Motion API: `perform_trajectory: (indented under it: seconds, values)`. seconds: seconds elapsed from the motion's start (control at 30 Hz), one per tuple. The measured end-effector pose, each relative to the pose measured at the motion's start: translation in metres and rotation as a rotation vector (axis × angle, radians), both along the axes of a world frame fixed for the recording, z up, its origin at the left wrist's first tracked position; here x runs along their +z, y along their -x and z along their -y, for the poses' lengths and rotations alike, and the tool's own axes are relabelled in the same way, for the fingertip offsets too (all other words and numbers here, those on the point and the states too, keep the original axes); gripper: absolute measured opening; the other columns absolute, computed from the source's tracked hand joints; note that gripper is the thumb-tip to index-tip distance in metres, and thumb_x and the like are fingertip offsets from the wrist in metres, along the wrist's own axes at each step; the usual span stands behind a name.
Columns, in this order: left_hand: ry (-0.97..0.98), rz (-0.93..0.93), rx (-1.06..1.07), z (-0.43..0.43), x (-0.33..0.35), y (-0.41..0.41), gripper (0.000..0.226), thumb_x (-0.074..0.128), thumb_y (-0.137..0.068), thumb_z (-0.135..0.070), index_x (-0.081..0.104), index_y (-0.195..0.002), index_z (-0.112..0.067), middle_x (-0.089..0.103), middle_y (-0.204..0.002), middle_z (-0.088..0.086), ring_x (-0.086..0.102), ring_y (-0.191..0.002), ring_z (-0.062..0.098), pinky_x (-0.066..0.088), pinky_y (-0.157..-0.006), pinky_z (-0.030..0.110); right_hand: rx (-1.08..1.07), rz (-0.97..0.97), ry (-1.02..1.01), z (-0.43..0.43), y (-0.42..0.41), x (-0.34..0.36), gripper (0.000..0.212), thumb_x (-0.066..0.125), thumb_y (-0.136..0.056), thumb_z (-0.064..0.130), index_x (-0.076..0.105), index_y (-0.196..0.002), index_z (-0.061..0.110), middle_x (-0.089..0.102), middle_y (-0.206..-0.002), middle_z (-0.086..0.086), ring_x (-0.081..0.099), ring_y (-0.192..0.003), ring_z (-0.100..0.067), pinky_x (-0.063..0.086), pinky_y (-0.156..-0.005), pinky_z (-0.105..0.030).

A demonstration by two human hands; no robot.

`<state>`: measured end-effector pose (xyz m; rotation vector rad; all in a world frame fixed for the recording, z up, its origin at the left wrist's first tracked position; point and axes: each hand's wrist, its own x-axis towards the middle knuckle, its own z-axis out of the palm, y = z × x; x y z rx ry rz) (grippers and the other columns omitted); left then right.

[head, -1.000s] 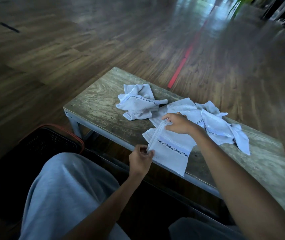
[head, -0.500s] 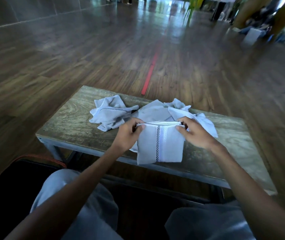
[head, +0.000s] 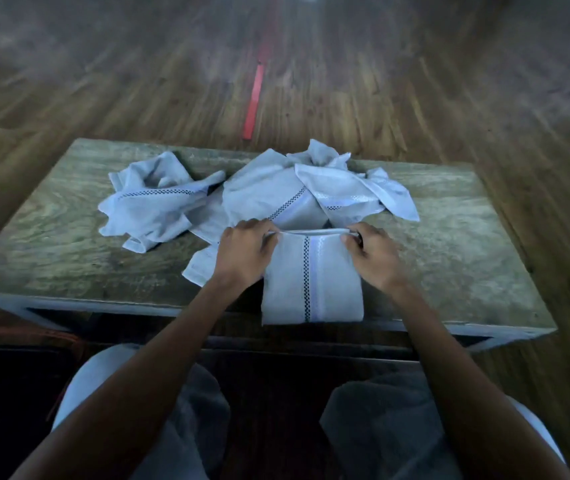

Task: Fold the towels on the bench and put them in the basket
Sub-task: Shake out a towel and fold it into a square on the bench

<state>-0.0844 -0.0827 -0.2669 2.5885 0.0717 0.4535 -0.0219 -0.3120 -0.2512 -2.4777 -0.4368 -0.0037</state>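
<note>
A white towel with a checked stripe (head: 311, 289) lies doubled over at the near edge of the wooden bench (head: 449, 265), its lower end hanging just past the edge. My left hand (head: 245, 252) pinches its top left corner and my right hand (head: 373, 254) pinches its top right corner, the top hem taut between them. Behind it lie crumpled towels: one at the left (head: 151, 209) and a heap in the middle (head: 297, 192). Only a dark corner of the basket with an orange rim (head: 16, 344) shows at the lower left.
My knees in grey trousers (head: 158, 410) are below the bench. Wooden floor with a strip of red tape (head: 254, 98) stretches beyond the bench. The bench's right part (head: 467, 244) carries bare wood.
Both hands turned the towel so its stripe runs toward me, and now hold its two top corners. It now lies lower on the bench. My head tilted down.
</note>
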Motion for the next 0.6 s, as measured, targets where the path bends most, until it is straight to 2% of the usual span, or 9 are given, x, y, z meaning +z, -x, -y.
perform_trajectory:
  seconds: [0.13,0.23,0.3,0.37,0.4,0.47,0.5,0.6]
  values:
    - [-0.086,0.091,0.125,0.002,-0.002,-0.008,0.016,0.053,-0.089,-0.028,0.063,-0.099,-0.022,0.064,-0.095,0.001,0.059,-0.093,0.028,0.041,-0.079,0.041,-0.037,0.003,-0.091,-0.005,-0.010,-0.004,0.028,0.049,-0.095,0.023,0.054,-0.116,0.007,0.064,-0.090,-0.014,0.060,-0.086,-0.031,0.047,-0.073,-0.038]
    - [-0.065,0.050,0.127,-0.001,0.000,-0.008,0.019,0.050,-0.089,-0.035,0.064,-0.099,-0.025,0.066,-0.094,-0.003,0.059,-0.095,0.024,0.040,-0.083,0.041,-0.022,-0.017,-0.070,0.004,-0.013,-0.001,0.029,0.049,-0.094,0.023,0.053,-0.120,0.010,0.065,-0.099,-0.012,0.061,-0.090,-0.028,0.050,-0.079,-0.042]
    - [-0.007,-0.042,0.115,-0.006,-0.002,-0.008,0.016,0.053,-0.087,-0.036,0.065,-0.095,-0.029,0.066,-0.090,-0.008,0.060,-0.093,0.018,0.042,-0.086,0.041,-0.018,-0.061,-0.052,0.012,-0.012,-0.003,0.027,0.053,-0.094,0.022,0.058,-0.117,0.011,0.066,-0.104,-0.011,0.061,-0.092,-0.024,0.049,-0.081,-0.037]
    - [0.154,-0.094,0.097,-0.012,-0.005,-0.009,0.014,0.059,-0.085,-0.033,0.069,-0.095,-0.030,0.069,-0.091,-0.009,0.062,-0.088,0.011,0.048,-0.086,0.036,-0.020,-0.141,-0.086,0.015,-0.007,-0.005,0.027,0.056,-0.093,0.022,0.060,-0.118,0.011,0.066,-0.103,-0.007,0.060,-0.090,-0.017,0.046,-0.077,-0.024]
    - [0.226,-0.108,0.090,-0.013,-0.004,-0.010,0.013,0.063,-0.085,-0.029,0.071,-0.095,-0.027,0.071,-0.091,-0.009,0.063,-0.084,0.006,0.050,-0.084,0.028,-0.018,-0.184,-0.112,0.015,-0.006,-0.007,0.027,0.057,-0.092,0.021,0.061,-0.118,0.011,0.066,-0.102,-0.006,0.059,-0.088,-0.014,0.044,-0.071,-0.016]
    - [0.292,-0.127,0.080,-0.015,-0.001,-0.009,0.009,0.066,-0.084,-0.022,0.072,-0.090,-0.023,0.072,-0.088,-0.008,0.059,-0.074,-0.003,0.043,-0.071,0.006,0.007,-0.245,-0.162,0.013,-0.004,-0.010,0.027,0.061,-0.091,0.020,0.063,-0.115,0.009,0.065,-0.101,-0.003,0.058,-0.087,-0.010,0.042,-0.062,-0.005]
    - [0.301,-0.129,0.071,-0.016,0.000,-0.009,0.006,0.067,-0.084,-0.020,0.071,-0.086,-0.024,0.072,-0.084,-0.009,0.058,-0.070,-0.005,0.040,-0.066,0.002,0.015,-0.258,-0.174,0.012,-0.005,-0.010,0.026,0.063,-0.089,0.021,0.064,-0.114,0.010,0.065,-0.101,-0.002,0.059,-0.089,-0.009,0.042,-0.061,-0.004]
    - [0.321,-0.135,0.056,-0.015,0.000,-0.007,0.010,0.065,-0.085,-0.019,0.067,-0.080,-0.028,0.070,-0.080,-0.012,0.059,-0.069,-0.006,0.043,-0.066,0.007,-0.009,-0.275,-0.203,0.009,-0.013,-0.010,0.023,0.066,-0.087,0.024,0.065,-0.107,0.013,0.064,-0.101,0.003,0.059,-0.092,-0.006,0.040,-0.066,-0.004]
